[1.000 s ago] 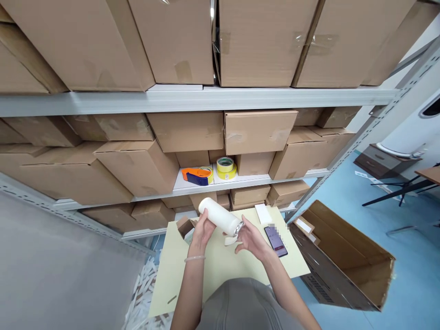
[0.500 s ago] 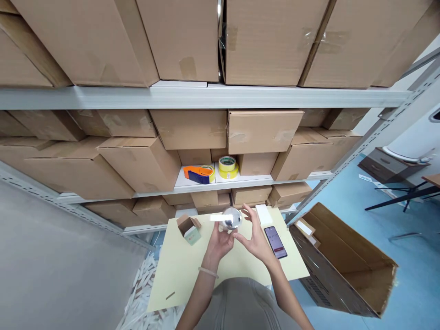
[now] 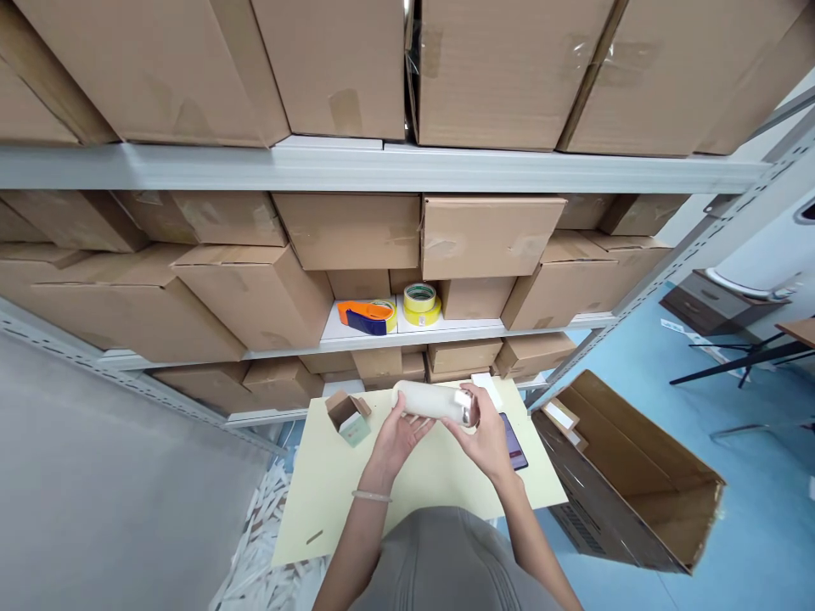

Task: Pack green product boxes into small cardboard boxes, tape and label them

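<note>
A white cylindrical bottle [image 3: 428,400] with a shiny metallic end lies sideways in my two hands, above the pale yellow tabletop [image 3: 356,509]. My left hand [image 3: 393,439] supports it from below, thumb up at its left end and fingers along the underside. Around the shiny right end, the fingers and thumb of my right hand [image 3: 482,433] are closed. Left of the hands is a small open carton [image 3: 352,423] with a light green side. A phone [image 3: 514,443] lies by my right hand, partly covered by it. Behind that hand is a white flat item [image 3: 487,389].
Shelves in front hold brown boxes [image 3: 356,233], an orange and blue tape dispenser [image 3: 366,316] and yellow tape rolls [image 3: 421,305]. A large open carton [image 3: 637,484] stands on the floor at right. Shredded white packing material [image 3: 255,535] lies at lower left.
The bottle has turned from end-on to lying crosswise. My right hand, earlier apart beside it with fingers spread, now grips its shiny end.
</note>
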Demonstrator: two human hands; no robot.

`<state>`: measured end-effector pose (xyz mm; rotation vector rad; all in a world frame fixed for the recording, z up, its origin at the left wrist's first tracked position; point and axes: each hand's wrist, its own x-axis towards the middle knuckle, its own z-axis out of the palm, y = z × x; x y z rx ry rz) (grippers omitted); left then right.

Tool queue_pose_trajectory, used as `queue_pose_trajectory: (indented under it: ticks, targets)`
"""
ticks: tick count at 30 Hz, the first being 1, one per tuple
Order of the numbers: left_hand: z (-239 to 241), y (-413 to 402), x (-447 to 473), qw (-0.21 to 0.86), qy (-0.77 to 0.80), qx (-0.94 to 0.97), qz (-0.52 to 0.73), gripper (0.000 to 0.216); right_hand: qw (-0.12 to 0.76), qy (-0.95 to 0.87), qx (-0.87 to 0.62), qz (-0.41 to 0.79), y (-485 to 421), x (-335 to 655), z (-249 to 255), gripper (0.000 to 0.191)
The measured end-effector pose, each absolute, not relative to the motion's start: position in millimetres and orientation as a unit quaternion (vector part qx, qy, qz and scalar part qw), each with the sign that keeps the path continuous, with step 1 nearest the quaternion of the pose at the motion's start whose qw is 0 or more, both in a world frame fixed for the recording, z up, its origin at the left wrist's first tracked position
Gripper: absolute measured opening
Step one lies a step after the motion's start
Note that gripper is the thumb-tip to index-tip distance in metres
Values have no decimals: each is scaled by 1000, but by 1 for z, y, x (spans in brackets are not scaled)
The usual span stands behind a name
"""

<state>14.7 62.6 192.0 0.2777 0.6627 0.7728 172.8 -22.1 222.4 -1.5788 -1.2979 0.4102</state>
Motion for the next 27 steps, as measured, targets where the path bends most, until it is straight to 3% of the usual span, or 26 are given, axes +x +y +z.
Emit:
queue_pose_trajectory:
  ticks: [6, 9, 13, 17, 21, 27]
  targets:
    - [200, 54, 3, 825, 306, 280, 383, 43, 703, -201, -563, 385, -8, 184, 164, 38]
    - [189, 53, -2, 762, 338, 401, 380, 35, 726, -83, -469, 496, -13, 187, 136, 40]
    - [156, 71, -29, 501, 501, 563, 426, 19, 692, -17, -412, 592, -33, 192, 107, 43]
    - [115, 99, -75, 261, 633, 664, 301, 26, 684, 11, -398, 612, -51, 199, 93, 40]
    - [82, 117, -107, 271, 644, 684, 210, 33, 699, 20, -405, 590, -61, 206, 88, 38]
    - [62, 120, -101, 340, 625, 673, 202, 20, 716, 18, -421, 557, -66, 209, 96, 40]
